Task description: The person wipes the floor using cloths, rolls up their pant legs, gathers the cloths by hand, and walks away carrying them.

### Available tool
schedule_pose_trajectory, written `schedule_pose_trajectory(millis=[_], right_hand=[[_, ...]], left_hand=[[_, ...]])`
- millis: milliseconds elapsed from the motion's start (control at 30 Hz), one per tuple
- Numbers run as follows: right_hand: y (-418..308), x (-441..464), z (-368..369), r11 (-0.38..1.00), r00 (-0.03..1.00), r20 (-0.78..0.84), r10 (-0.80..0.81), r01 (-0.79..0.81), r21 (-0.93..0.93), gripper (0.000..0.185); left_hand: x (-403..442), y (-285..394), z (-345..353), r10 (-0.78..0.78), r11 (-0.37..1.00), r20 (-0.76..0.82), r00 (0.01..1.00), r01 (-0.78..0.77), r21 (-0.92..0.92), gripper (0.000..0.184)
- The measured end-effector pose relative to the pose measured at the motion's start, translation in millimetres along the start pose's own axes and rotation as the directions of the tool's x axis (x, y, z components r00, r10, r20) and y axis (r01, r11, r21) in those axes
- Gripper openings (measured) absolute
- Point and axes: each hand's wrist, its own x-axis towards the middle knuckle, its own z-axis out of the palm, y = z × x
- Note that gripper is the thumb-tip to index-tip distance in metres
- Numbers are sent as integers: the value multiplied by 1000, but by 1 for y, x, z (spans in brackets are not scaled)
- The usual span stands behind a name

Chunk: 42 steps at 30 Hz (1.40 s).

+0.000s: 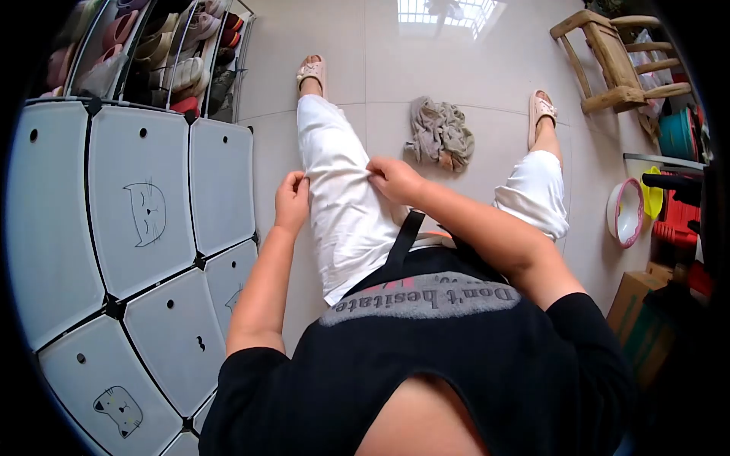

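White trousers point(338, 205) cover my legs, creased over the left thigh and knee. At the outer side of the left trouser leg, my left hand point(292, 202) is closed, its fingertips pinching the fabric edge. My right hand point(394, 180) is closed on the inner side of the same leg, gripping a fold of the cloth near the knee. Between the two hands the fabric is drawn into wrinkles. On the floor between my feet lies a crumpled grey-brown cloth point(441, 133), apart from both hands.
White cabinet panels point(141, 205) stand close on the left, below a shoe rack point(163, 57). To the right are a wooden stool point(608, 64), a pink-rimmed basin point(625, 213) and a cardboard box point(635, 304). Pale tiles point(487, 76) form the floor.
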Motion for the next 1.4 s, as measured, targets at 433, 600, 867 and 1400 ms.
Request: schedule_pose_trajectory(millis=[433, 600, 867, 1400], right_hand=[[18, 14, -21, 998, 998, -9, -61, 61, 14, 29], [29, 34, 3, 900, 978, 66, 197, -208, 384, 27], [36, 4, -13, 954, 974, 125, 188, -211, 212, 16], [-6, -35, -10, 983, 960, 213, -179, 164, 86, 18]], left_hand=[[4, -35, -37, -65, 993, 70, 995, 72, -98, 21], [26, -47, 14, -216, 874, 188, 958, 276, -400, 14], [-21, -38, -10, -291, 838, 170, 941, 337, -429, 9], [-33, 7, -20, 193, 940, 333, 923, -271, 206, 16]])
